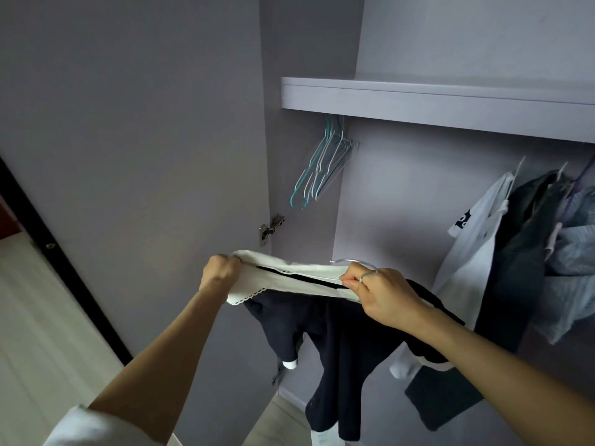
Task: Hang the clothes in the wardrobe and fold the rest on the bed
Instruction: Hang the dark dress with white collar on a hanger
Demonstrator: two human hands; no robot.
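Both hands' grip holds the dark garment (338, 342) by its white collar (289, 275) (left hand (219, 272), right hand (380, 291)).

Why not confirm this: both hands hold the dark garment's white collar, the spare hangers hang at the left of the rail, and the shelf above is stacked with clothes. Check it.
One error. The head view shows no clothes on the shelf. The rest holds: left hand and right hand hold the white collar of the dark garment, and the spare hangers hang at the left.
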